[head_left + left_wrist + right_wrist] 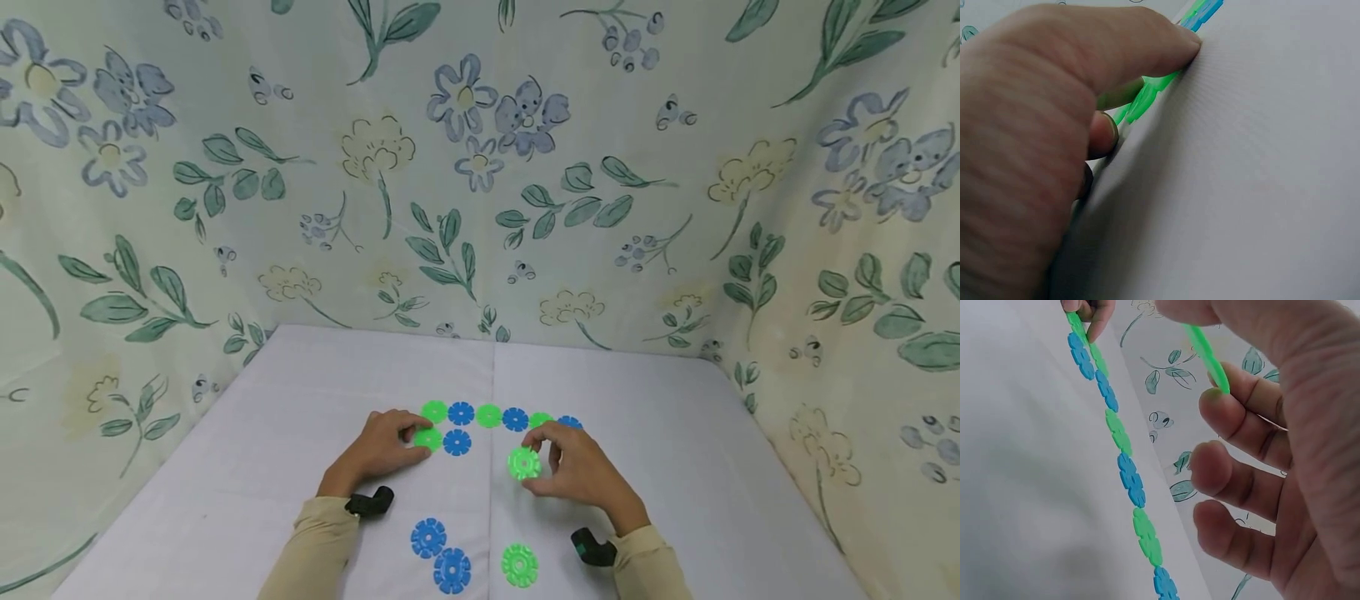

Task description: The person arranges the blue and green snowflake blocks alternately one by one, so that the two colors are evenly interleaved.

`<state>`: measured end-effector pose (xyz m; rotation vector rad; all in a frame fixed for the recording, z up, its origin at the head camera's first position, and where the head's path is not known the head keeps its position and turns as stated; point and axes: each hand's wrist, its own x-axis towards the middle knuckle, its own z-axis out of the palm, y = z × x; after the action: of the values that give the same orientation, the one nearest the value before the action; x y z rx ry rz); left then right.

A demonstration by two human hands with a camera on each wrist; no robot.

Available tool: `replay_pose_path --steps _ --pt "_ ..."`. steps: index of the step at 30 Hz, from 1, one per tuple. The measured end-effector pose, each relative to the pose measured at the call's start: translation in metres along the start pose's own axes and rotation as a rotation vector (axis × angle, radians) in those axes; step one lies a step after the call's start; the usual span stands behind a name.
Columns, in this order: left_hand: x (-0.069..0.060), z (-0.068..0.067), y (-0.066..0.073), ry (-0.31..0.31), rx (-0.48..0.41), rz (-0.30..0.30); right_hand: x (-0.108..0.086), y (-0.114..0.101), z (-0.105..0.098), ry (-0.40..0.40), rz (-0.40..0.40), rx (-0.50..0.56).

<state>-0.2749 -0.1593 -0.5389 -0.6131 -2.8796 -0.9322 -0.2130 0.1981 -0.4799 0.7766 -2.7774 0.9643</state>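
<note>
My right hand (576, 468) pinches a green notched plastic disc (524, 463) between thumb and fingertips. In the right wrist view that disc (1207, 357) appears edge-on, raised off the table. My left hand (384, 443) rests at the left end of the second row, its thumb and finger at opposite edges of a green disc (428, 440) lying flat. Right beside that one lies a blue disc (457, 442). Behind them runs a row of alternating green and blue discs, from a green disc (434, 412) on the left to a blue disc (570, 422), partly hidden behind my right hand.
Nearer me on the white-covered table (255, 467) lie two blue discs, one (428, 538) touching or almost touching the other (452, 571). A loose green disc (520, 566) is to their right. Flower-patterned cloth (480, 208) hangs behind the table and at both sides.
</note>
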Motion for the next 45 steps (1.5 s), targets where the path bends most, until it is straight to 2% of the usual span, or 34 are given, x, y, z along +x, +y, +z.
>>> replay_pose_path --steps 7,12,23,29,36,45 --pt "0.000 0.001 0.001 0.013 0.035 0.020 0.005 0.003 0.004 0.045 0.015 0.001" --pt "0.000 0.000 0.003 0.015 0.023 0.024 0.011 0.000 0.006 0.070 0.041 -0.003" --pt "-0.002 0.003 0.003 0.019 0.008 0.018 0.024 -0.012 0.007 0.114 0.032 -0.022" --pt "-0.003 0.004 0.006 0.016 0.015 0.015 0.027 -0.007 0.019 0.132 0.082 -0.042" --pt "-0.004 0.003 0.008 0.020 0.010 0.007 0.030 -0.005 0.025 0.216 0.151 -0.074" --pt "-0.001 0.001 0.001 0.028 0.023 0.015 0.040 -0.004 0.039 0.307 0.222 -0.097"
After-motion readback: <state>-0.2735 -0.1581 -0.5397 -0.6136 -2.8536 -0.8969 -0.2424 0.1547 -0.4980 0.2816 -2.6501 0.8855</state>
